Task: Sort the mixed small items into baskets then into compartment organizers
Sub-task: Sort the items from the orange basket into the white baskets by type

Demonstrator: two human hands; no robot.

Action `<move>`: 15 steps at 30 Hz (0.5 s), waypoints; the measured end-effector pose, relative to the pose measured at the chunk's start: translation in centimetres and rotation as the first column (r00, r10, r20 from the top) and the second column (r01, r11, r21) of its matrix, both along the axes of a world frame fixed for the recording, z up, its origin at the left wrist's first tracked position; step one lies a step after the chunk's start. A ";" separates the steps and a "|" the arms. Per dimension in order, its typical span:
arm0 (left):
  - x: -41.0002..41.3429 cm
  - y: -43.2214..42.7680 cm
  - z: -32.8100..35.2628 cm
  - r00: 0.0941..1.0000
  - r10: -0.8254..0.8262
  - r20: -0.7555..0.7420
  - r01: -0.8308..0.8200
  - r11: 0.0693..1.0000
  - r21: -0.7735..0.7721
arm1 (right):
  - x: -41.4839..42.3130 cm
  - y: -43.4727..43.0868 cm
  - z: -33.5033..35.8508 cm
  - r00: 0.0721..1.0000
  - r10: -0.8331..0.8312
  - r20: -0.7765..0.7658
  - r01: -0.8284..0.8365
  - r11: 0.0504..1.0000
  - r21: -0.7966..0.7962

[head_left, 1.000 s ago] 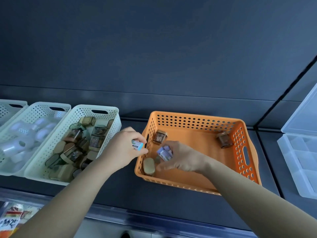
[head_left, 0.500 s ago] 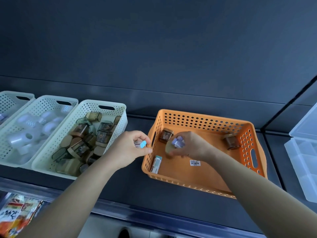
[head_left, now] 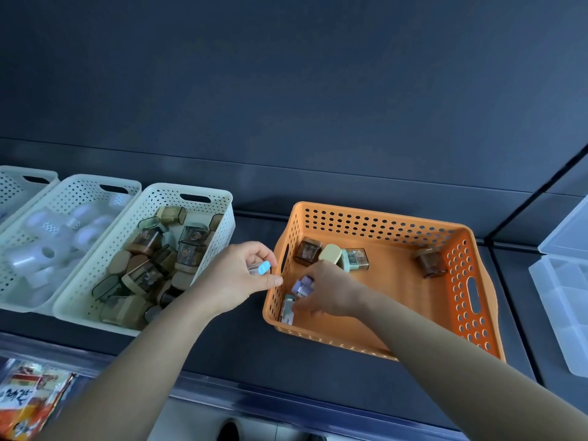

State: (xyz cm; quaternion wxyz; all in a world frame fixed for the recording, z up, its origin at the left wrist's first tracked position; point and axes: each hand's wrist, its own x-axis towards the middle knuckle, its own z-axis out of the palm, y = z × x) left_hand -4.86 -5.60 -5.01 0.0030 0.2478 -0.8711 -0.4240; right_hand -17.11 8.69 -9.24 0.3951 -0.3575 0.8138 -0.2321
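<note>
An orange basket [head_left: 471,288] stands on the dark shelf. Inside it my right hand [head_left: 331,291] is closed around small purple-and-white items [head_left: 304,286], its fingertips touching a pale eraser-like piece [head_left: 287,310] by the left wall. Just outside that wall my left hand [head_left: 237,276] grips a small blue-capped item [head_left: 262,268]. Further back in the basket lie a brown cube [head_left: 307,250], a cream piece [head_left: 331,252], a green-based cube [head_left: 356,258] and a brown jar [head_left: 431,265].
A cream basket [head_left: 219,211] full of brown cubes sits to the left, then a white basket [head_left: 79,189] of white pieces and a third [head_left: 19,179]. A clear compartment organizer [head_left: 563,294] stands at the right. Snack packets [head_left: 28,399] lie below the shelf edge.
My right hand has moved from the back left of the orange basket down to its front left corner, onto the pale piece. The cream piece now lies uncovered. My left hand stays put.
</note>
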 end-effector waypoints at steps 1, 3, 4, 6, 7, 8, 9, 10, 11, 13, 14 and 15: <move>0.0 0.0 0.0 1.000 0.007 -0.003 -0.007 1.000 0.009 | 0.0 -0.2 -0.2 1.000 0.007 0.021 -0.007 1.000 0.016; 0.1 0.0 -0.1 1.000 0.014 -0.005 -0.014 1.000 0.022 | -0.1 -0.3 -0.4 0.995 0.013 0.098 -0.016 0.999 0.028; 0.1 0.0 -0.2 1.000 0.013 -0.005 -0.013 1.000 0.022 | -0.2 -0.3 -0.3 0.991 0.016 0.136 -0.020 0.999 0.025; 0.2 0.1 -0.2 1.000 0.010 -0.007 -0.010 1.000 0.015 | -0.6 0.2 0.3 0.982 0.015 0.190 -0.013 1.000 -0.012; 0.3 0.0 -0.2 1.000 0.007 -0.011 -0.007 1.000 0.010 | -0.8 0.6 0.8 0.977 -0.003 0.212 0.014 0.999 -0.048; 0.3 0.0 -0.2 1.000 0.009 -0.016 -0.009 1.000 0.009 | -1.1 0.9 1.5 0.972 -0.030 0.233 0.053 0.994 -0.092; 0.3 0.0 0.0 1.000 0.016 -0.021 -0.016 1.000 0.017 | -1.4 1.3 2.3 0.966 -0.057 0.253 0.093 0.986 -0.136; 0.3 0.1 0.3 0.999 0.021 -0.026 -0.020 0.999 0.039 | -1.8 1.6 3.1 0.960 -0.077 0.270 0.129 0.975 -0.179; 0.4 0.3 0.6 0.999 0.020 -0.031 -0.018 0.998 0.066 | -2.0 1.8 4.1 0.953 -0.092 0.288 0.158 0.963 -0.218; 0.4 0.7 1.3 0.999 0.013 -0.046 -0.008 0.993 0.116 | -2.0 1.6 6.0 0.940 -0.087 0.329 0.191 0.935 -0.299; 0.5 0.8 1.6 0.998 0.015 -0.067 -0.006 0.991 0.130 | -1.7 1.2 7.0 0.936 -0.070 0.345 0.193 0.922 -0.336; 0.7 0.8 2.0 0.995 0.022 -0.099 -0.008 0.990 0.139 | -1.4 0.7 7.7 0.933 -0.059 0.355 0.196 0.911 -0.362</move>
